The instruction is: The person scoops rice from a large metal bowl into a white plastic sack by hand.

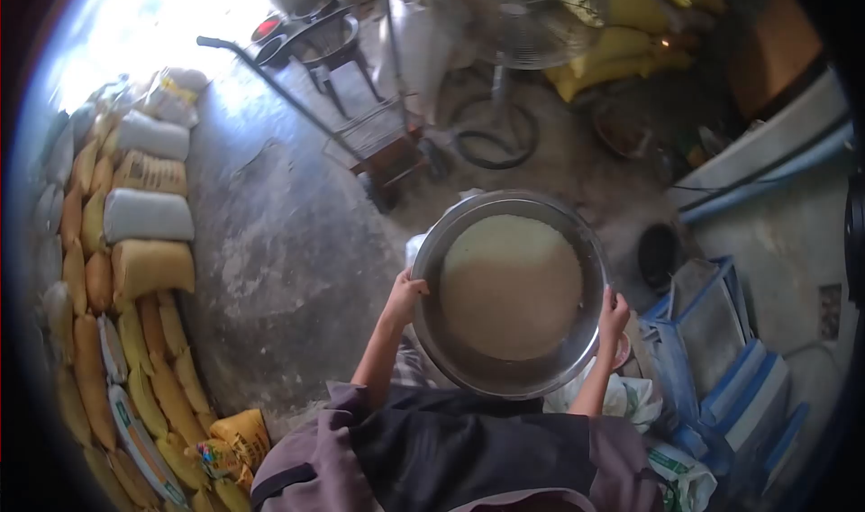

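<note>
A wide metal basin is held level in front of my body, near the middle of the head view. Pale grain, which looks like rice, covers its bottom; the far part looks lighter than the near part. My left hand grips the basin's left rim, fingers closed around the edge. On the opposite side, my right hand is closed on the right rim. Parts of white plastic sacks show below and behind the basin.
Stacked full sacks line the left wall. A hand trolley stands ahead, beside a standing fan. Yellow sacks are piled at the back right. A blue-framed piece of equipment and a black bucket stand at right.
</note>
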Tool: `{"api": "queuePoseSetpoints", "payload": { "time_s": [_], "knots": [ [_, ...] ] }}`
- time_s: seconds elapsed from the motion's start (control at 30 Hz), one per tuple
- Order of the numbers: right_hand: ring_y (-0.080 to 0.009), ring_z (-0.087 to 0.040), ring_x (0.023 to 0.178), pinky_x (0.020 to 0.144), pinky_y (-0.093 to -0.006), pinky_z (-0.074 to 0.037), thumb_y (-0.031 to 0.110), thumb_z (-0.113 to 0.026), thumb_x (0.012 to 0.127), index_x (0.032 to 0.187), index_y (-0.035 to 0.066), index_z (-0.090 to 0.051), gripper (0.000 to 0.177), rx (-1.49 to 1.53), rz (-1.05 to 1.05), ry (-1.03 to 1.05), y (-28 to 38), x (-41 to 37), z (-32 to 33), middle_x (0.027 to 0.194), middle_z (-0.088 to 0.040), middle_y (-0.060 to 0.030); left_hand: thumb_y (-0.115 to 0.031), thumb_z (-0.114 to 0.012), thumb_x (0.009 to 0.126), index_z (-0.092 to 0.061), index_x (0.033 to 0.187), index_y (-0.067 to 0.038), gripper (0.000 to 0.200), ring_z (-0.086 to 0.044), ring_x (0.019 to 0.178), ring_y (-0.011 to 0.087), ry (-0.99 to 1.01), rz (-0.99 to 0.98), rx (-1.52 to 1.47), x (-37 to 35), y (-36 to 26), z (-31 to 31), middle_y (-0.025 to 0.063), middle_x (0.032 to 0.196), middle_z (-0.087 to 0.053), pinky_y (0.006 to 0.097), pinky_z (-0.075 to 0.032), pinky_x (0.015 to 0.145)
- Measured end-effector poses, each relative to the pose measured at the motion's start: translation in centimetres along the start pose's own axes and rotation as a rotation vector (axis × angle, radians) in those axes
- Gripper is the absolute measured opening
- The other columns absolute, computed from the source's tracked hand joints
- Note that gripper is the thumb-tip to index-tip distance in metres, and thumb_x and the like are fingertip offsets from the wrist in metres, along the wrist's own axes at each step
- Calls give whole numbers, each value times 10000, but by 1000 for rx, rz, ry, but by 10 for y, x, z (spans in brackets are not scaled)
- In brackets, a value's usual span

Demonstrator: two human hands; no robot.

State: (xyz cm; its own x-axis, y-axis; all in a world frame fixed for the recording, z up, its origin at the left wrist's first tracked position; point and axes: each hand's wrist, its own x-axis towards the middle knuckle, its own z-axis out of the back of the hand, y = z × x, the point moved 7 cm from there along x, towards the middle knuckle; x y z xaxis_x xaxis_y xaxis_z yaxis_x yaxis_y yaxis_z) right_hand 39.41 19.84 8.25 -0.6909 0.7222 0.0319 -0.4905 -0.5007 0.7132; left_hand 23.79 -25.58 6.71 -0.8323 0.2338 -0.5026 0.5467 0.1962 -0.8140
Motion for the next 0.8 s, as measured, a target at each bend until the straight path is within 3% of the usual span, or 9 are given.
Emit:
{"api": "queuePoseSetpoints", "payload": {
  "time_s": [0.1,0.17,0.27,0.43,0.47,0.63,0.7,0.8],
  "knots": [
    [-228,-386,502,503,-400,-335,364,-558,913,710,-50,-491,466,48,57,86,90,-71,-72,553,-452,-167,70,-493,626,-591,1075,5,464,-593,770,131,-114,-16,-59,-42,-11,123,48,891,-637,241,-467,668],
    [-202,-362,510,498,-385,-327,389,-562,906,683,-24,-474,478,24,33,114,106,-110,-114,541,-414,-141,77,-471,628,-589,1072,23,463,-601,797,146,-143,-52,-166,-64,-27,167,75,925,-645,257,-478,709],
    [-181,-345,494,487,-380,-321,404,-567,899,631,-9,-468,502,59,35,182,116,-153,-183,512,-392,-97,66,-467,627,-583,1084,31,473,-606,810,152,-127,-4,-240,-87,-5,238,73,926,-645,264,-483,721],
    [-136,-328,502,468,-374,-292,390,-588,885,604,4,-453,497,106,42,329,126,-223,-282,498,-360,-69,44,-484,591,-576,1079,16,498,-594,800,144,-408,54,-25,-120,44,361,64,925,-633,243,-473,718],
    [-146,-322,507,472,-371,-298,382,-591,881,610,4,-443,488,116,67,337,112,-237,-309,506,-361,-91,42,-478,591,-576,1084,15,503,-591,793,144,-434,68,-28,-124,50,380,61,916,-630,241,-471,711],
    [-332,-569,586,559,-405,-419,333,-583,870,728,-5,-579,367,8,62,547,104,-285,-434,648,-577,-197,29,-468,603,-564,1090,3,497,-575,744,137,-515,118,5,-120,118,487,52,896,-615,233,-466,675],
    [-401,-599,698,618,-447,-448,326,-576,866,810,0,-603,332,79,87,560,98,-300,-487,721,-613,-219,23,-464,617,-562,1084,0,478,-569,722,128,-585,98,9,-105,156,532,49,885,-610,227,-464,657],
    [-430,-589,740,643,-470,-447,344,-569,864,805,-8,-586,357,25,115,598,69,-304,-583,758,-612,-240,25,-466,657,-561,1083,0,437,-558,691,126,-582,90,-61,-58,210,580,35,863,-597,243,-468,626]
  ]
}}
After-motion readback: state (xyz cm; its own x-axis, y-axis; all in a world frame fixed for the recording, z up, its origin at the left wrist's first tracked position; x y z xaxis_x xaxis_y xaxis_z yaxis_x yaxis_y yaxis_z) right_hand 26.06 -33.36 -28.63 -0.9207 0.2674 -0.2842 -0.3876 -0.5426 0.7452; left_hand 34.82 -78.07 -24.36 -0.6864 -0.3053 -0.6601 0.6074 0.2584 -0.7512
